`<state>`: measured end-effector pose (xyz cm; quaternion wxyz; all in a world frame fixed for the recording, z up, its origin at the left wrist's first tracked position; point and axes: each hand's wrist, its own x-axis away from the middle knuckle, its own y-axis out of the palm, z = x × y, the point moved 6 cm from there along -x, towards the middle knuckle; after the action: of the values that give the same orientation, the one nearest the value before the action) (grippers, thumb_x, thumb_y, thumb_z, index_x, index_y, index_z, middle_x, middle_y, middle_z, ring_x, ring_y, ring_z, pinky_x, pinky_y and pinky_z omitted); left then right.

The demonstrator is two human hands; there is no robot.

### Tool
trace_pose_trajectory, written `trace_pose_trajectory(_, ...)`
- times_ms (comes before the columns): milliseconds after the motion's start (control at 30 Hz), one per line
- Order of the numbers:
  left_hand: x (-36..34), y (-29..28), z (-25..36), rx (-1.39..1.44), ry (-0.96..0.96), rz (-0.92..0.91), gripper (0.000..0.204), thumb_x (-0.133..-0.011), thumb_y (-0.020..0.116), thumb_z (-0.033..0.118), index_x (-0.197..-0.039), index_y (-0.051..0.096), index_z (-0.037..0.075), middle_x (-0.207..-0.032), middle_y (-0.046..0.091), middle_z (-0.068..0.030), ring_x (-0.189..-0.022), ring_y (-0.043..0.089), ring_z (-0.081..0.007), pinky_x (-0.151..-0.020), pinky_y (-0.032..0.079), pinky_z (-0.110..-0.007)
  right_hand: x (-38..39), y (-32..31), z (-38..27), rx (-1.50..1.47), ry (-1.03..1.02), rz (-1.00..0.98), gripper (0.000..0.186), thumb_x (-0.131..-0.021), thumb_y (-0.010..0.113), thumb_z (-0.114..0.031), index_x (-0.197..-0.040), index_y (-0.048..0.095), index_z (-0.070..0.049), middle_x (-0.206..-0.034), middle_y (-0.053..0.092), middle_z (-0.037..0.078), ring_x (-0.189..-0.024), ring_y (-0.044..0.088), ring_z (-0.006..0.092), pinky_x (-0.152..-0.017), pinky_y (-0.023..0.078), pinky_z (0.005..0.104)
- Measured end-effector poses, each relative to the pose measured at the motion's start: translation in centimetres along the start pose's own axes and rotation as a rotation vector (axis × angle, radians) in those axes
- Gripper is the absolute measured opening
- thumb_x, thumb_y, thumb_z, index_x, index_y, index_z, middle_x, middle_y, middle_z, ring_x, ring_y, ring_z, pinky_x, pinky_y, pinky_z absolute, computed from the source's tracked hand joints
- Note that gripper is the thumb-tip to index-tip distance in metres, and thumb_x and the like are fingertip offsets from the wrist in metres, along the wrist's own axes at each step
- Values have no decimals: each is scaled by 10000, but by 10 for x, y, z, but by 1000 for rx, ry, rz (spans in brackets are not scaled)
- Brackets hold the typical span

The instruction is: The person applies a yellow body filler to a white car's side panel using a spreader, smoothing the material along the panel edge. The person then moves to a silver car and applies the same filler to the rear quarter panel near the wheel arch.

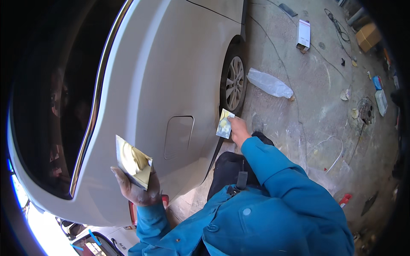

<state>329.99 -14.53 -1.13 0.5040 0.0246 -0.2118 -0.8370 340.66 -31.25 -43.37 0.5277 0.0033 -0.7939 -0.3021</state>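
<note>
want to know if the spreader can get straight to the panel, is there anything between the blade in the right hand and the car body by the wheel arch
Nothing visible. The right hand holds the small spreader right at the white car panel beside the rear wheel; no object shows between them. The left hand holds the putty board off to the side.

car (171,77) at left, plastic bag (270,83) on floor (311,85) right of wheel (234,83).

a car body workshop: a white car (171,85) stands on a stained concrete floor (307,111) littered with cables (337,25), boxes and scraps.
</note>
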Motion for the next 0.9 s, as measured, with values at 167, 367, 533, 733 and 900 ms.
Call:
trace_pose_trajectory(167,-57,25,-15,-16,-9,-7,613,-1105,571,512,-1404,583,-22,-1072,702,-170,-940,702,-253,-635,607,-333,-31,1,9,106,-44,159,236,-1045,606,-77,-1212,699,62,-1069,768,145,-911,766,267,-806,611,431)
trace_pose_trajectory(367,-100,36,-35,-19,-78,-89,625,-1123,508,537,-1409,589,-13,-981,686,-147,-781,595,-214,-607,557,-325,-40,1,19,83,-46,259,248,-1030,641,-68,-1203,736,82,-1087,771,127,-911,745,228,-806,571,392)
trace_pose_trajectory(533,-115,28,-47,-104,-136,-146,663,-1129,457,572,-1391,594,-22,-915,670,-140,-727,566,-205,-612,555,-322,-49,5,24,152,-77,297,259,-1038,644,-87,-1207,746,80,-1091,779,124,-919,746,219,-814,573,383)
trace_pose_trajectory(733,-121,24,-49,-136,-164,-107,676,-1128,438,595,-1348,607,-21,-850,636,-129,-702,561,-196,-619,554,-325,-45,24,19,213,-113,282,257,-1019,658,-84,-1194,763,72,-1075,784,119,-930,740,199,-837,559,366)
trace_pose_trajectory(900,-121,24,-50,-156,-185,-146,670,-1128,427,606,-1287,630,-12,-824,631,-120,-691,542,-190,-599,530,-327,-27,48,4,437,-170,309,271,-1009,663,-81,-1205,758,79,-1080,785,120,-937,735,194,-838,554,362)
